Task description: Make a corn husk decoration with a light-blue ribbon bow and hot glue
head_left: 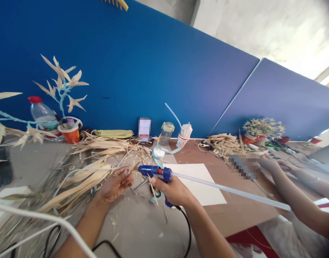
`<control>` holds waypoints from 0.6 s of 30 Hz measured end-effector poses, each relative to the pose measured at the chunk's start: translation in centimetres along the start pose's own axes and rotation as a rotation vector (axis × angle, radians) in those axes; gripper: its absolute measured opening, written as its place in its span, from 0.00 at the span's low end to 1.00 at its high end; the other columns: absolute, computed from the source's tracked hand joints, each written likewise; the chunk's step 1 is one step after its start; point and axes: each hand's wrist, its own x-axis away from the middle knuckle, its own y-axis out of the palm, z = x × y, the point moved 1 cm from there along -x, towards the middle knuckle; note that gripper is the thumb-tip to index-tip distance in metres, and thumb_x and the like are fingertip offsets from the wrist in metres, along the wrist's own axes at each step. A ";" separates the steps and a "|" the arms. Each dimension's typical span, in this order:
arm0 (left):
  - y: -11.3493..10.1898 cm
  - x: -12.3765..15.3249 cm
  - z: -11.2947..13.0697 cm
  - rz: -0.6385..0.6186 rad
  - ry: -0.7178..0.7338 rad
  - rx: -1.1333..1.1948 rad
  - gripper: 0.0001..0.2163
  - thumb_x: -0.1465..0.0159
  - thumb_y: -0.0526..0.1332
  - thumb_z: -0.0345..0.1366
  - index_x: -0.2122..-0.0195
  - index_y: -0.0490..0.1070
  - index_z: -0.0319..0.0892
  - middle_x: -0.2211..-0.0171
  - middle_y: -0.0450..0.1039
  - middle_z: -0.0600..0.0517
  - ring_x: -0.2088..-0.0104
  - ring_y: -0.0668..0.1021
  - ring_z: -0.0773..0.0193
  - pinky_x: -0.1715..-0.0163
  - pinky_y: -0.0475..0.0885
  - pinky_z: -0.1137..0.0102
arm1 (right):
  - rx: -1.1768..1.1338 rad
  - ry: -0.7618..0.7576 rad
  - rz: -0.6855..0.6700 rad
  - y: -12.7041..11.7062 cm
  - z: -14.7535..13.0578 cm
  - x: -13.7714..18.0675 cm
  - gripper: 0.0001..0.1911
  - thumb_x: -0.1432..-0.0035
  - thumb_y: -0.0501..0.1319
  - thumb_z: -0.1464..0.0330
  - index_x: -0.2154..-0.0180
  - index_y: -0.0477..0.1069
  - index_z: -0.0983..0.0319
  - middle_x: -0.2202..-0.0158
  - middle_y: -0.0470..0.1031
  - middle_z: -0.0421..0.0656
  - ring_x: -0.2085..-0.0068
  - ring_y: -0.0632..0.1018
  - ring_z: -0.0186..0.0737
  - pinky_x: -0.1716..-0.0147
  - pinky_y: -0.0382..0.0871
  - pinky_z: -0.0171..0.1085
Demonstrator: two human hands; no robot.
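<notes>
My right hand (177, 192) is wrapped round the grip of a blue hot glue gun (153, 172), its nozzle pointing left. A long translucent glue stick (228, 188) juts from the gun's rear towards the right. Close to the nozzle, my left hand (117, 186) is closed in a pinch on a small pale piece, apparently corn husk (131, 168); the fingers partly hide it. Under and beside my left forearm lie long dried husk strips (83, 175). A white paper sheet (199, 182) lies on the table beyond my right hand.
Husk flowers on a blue stem stand in a red cup (69, 134) at the left. Along the blue partition are a phone (144, 129), a jar (167, 132) and a white cup (183, 136). White cable (54, 220) crosses the front left. Another person's arms (290, 186) work at the right.
</notes>
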 end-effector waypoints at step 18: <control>0.0 0.0 0.1 0.009 0.010 0.035 0.16 0.49 0.72 0.39 0.79 0.64 0.39 0.85 0.55 0.62 0.83 0.58 0.74 0.77 0.63 0.73 | -0.246 0.000 0.083 0.1 1.3 -0.5 0.20 0.48 0.61 0.52 0.72 0.72 0.63 0.76 0.67 0.39 0.72 0.66 0.34 0.72 0.61 0.34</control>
